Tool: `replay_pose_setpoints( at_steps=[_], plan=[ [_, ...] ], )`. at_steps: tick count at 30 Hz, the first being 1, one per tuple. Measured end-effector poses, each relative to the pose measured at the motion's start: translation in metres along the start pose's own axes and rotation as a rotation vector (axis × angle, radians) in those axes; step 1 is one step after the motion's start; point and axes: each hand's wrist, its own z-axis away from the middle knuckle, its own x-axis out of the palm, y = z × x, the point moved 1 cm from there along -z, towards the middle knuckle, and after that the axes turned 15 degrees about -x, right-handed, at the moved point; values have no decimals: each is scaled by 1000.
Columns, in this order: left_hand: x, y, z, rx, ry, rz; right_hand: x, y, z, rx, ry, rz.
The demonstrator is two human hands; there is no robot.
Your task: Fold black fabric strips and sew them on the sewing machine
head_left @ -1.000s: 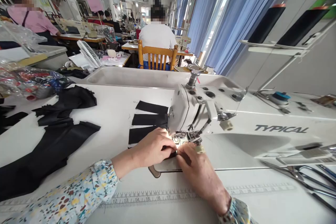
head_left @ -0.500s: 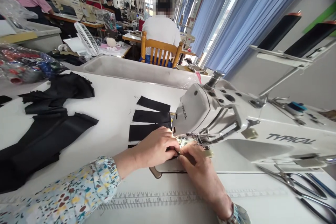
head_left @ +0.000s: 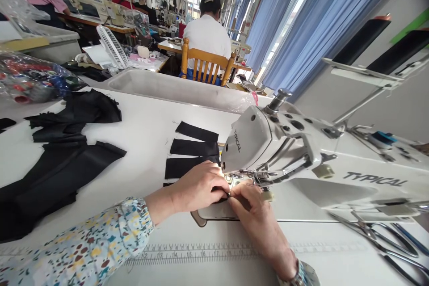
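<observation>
Just in front of the needle area of a white sewing machine (head_left: 248,143), my two hands meet fingertip to fingertip. My left hand (head_left: 203,185) is closed, pinching a small piece of black fabric (head_left: 221,198) that mostly hides under the fingers. From the other side my right hand (head_left: 250,199) pinches the same fabric, thumb and forefinger together. Several black fabric strips (head_left: 194,147) lie in a row left of the machine head, the nearest partly covered by my left hand. The needle itself is hidden.
Larger black fabric pieces (head_left: 60,174) lie on the left of the table. Scissors (head_left: 375,234) rest at the right, beside the machine bed. A printed ruler (head_left: 191,254) runs along the front. Behind the table is a pale trough (head_left: 177,91); a person (head_left: 208,31) sits beyond it.
The view has shifted slightly. Both hands stay at the same spot with the black fabric between their fingertips; nothing else has visibly moved.
</observation>
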Motion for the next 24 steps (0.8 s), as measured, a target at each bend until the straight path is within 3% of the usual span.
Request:
replay_pose_setpoints(
  at_steps=[17, 24],
  plan=[
    [7, -3, 0, 83, 52, -26, 0, -1, 6, 8, -16, 110],
    [9, -1, 0, 110, 88, -31, 1, -7, 6, -78, -50, 232]
  ],
)
